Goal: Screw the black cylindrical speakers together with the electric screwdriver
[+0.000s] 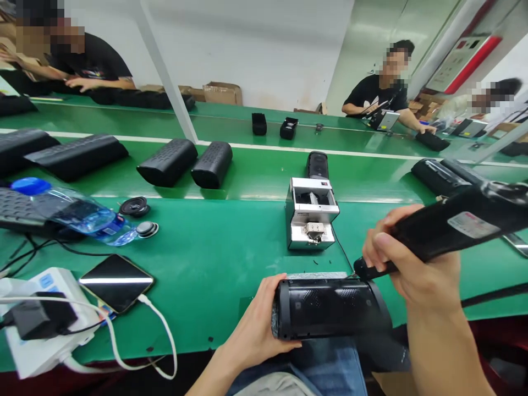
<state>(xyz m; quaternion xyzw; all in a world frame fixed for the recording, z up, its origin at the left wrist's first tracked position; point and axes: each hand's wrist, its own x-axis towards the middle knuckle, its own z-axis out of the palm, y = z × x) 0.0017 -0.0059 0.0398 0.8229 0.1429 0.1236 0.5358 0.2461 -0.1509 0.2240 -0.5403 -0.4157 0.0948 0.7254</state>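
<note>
While a blk plastic cylinder lies crosswise, our L hand grips its L end, R hand a blk tubular driver at R.

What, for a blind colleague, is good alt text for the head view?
A person's right grip holds a black electric screwdriver near the upper right corner of a black speaker housing, which the left grip holds; beyond, a silver screw feeder stands on a green workbench.
</note>
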